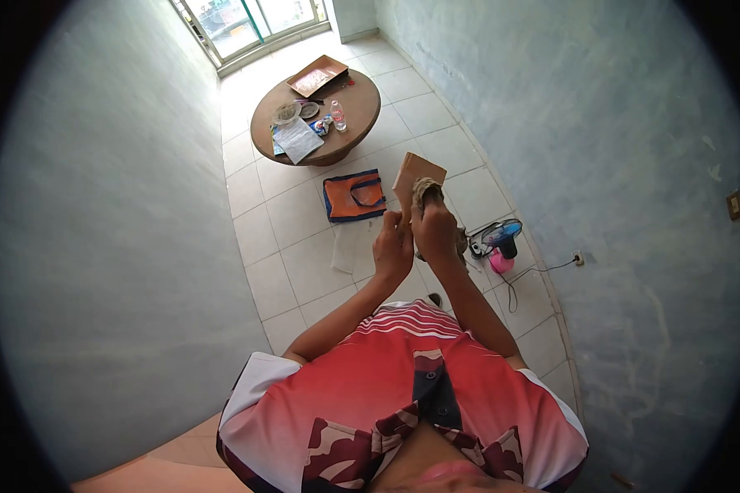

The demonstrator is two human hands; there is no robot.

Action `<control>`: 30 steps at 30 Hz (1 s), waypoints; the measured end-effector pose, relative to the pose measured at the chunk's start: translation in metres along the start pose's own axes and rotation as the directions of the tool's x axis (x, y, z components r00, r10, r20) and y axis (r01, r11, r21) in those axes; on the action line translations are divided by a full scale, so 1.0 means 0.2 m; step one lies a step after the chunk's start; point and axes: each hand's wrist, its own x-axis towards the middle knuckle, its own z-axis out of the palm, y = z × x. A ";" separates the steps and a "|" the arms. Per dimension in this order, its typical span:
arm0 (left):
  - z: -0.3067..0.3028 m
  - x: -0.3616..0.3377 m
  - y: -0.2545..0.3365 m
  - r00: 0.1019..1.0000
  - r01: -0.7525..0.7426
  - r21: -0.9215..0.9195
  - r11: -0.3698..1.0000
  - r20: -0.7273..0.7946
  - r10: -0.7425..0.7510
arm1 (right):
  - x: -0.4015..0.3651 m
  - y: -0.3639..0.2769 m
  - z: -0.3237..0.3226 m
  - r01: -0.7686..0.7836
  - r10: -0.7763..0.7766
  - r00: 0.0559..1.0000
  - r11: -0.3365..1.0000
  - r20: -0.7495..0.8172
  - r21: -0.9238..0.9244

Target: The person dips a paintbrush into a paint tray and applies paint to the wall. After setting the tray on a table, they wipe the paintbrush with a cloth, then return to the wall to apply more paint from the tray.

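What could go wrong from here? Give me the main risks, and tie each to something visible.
1. The board might slip: the left hand seems to grip only its near end, while the right hand works a cloth against it.
2. A foot could snag the fan's cord, which runs to the wall outlet, and topple the fan.
3. The bag lying ahead on the floor could trip someone stepping forward.
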 end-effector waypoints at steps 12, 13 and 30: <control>0.39 0.12 0.00 0.989 0.048 0.018 0.999 -0.144 -0.045 | 0.03 0.73 -0.11 -0.166 0.173 0.953 0.985 0.248 -0.049; 0.41 0.14 -0.02 0.987 0.064 0.023 0.998 -0.147 -0.060 | 0.01 0.82 -0.14 -0.261 0.266 0.903 0.963 0.338 -0.059; 0.72 0.49 -0.15 0.997 0.057 0.026 0.998 -0.044 -0.056 | 0.70 0.79 0.01 0.141 -0.143 0.957 0.990 0.254 0.026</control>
